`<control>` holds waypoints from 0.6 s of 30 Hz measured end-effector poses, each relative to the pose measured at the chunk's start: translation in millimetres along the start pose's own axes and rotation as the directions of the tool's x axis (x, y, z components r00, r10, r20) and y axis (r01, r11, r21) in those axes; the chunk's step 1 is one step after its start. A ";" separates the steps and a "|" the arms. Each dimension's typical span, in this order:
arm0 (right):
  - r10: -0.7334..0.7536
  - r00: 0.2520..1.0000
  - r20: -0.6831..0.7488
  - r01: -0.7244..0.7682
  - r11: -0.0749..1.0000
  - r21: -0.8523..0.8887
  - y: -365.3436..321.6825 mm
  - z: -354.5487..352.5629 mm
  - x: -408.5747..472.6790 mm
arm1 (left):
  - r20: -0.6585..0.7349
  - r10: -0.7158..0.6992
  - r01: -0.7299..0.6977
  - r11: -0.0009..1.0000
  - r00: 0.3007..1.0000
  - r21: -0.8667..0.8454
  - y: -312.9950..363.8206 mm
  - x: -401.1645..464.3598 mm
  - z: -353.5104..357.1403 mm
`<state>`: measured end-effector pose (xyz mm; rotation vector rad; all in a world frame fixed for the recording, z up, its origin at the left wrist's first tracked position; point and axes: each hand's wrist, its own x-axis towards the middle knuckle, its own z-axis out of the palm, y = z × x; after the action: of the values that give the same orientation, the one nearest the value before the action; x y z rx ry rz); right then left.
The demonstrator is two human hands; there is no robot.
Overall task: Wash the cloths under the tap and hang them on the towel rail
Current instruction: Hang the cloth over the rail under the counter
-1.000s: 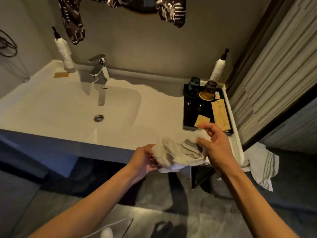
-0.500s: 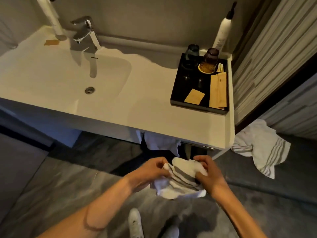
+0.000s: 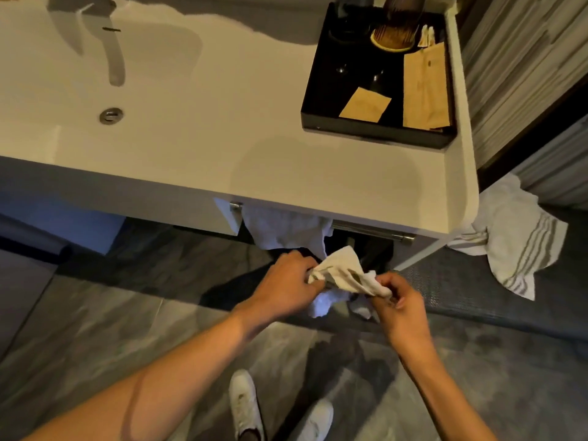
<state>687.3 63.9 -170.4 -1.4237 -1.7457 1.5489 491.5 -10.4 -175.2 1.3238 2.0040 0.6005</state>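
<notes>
We see both hands held low in front of the desk (image 3: 318, 173), below its front edge, with a white cloth (image 3: 345, 273) stretched between them. The left hand (image 3: 288, 281) grips one bunched end of the cloth, fingers curled round it; the right hand (image 3: 399, 308) pinches the other end between thumb and curled fingers. Part of the cloth sags beneath the hands. Just behind it, we find the towel rail (image 3: 372, 232) running under the desk's front edge, and a second white cloth (image 3: 286, 229) already hangs over the rail's left part. The held cloth sits near the rail, and we cannot tell whether it touches the hanging one. A third cloth with grey stripes (image 3: 515, 237) hangs off the right end of the desk, towards the floor (image 3: 95, 329). On the desk we see the sink (image 3: 152, 90) with its drain (image 3: 110, 115) at the left and a black tray (image 3: 321, 90) at the right, carrying brown paper packets (image 3: 424, 87) and a glass (image 3: 394, 33). At the bottom edge two white shoes (image 3: 246, 405) stand on the floor
</notes>
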 end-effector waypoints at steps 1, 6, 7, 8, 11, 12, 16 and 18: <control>-0.015 1.000 -0.012 0.015 1.000 0.011 5.9 1.7 2.1 | -0.024 0.053 -0.052 0.998 0.998 0.029 -2.3 3.8 5.5; -0.031 0.997 -0.075 0.028 0.999 -0.045 23.0 2.3 29.4 | -0.088 0.166 -0.186 0.927 0.982 -0.327 3.4 20.7 14.6; -0.018 0.998 -0.055 0.019 1.000 0.024 25.8 1.1 33.1 | -0.097 0.199 -0.221 0.913 0.975 -0.342 2.5 23.2 15.8; 0.009 1.000 -0.012 -0.007 0.993 0.114 30.5 -1.3 36.2 | -0.100 0.244 -0.264 0.902 0.965 -0.343 1.7 26.6 17.8; 0.105 0.956 0.273 -0.195 0.925 0.327 37.4 -3.2 42.4 | -0.090 0.349 -0.360 0.892 0.933 -0.274 0.0 32.9 14.8; 0.082 0.940 0.331 -0.182 0.942 0.283 36.1 -3.7 41.8 | -0.065 0.385 -0.389 0.890 0.921 -0.240 2.3 33.9 12.4; -0.198 0.976 0.088 0.202 0.978 -0.045 26.1 -6.8 37.5 | -0.094 0.350 -0.361 0.919 0.932 -0.159 5.5 39.1 4.1; -0.261 0.962 -0.079 0.261 0.965 -0.017 16.4 -2.4 33.6 | -0.183 0.223 -0.251 0.957 0.958 -0.145 -0.8 39.8 7.6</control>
<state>682.6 91.7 -195.0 -1.1847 -1.8086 1.3300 485.6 26.3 -191.6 1.4625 1.8861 0.9978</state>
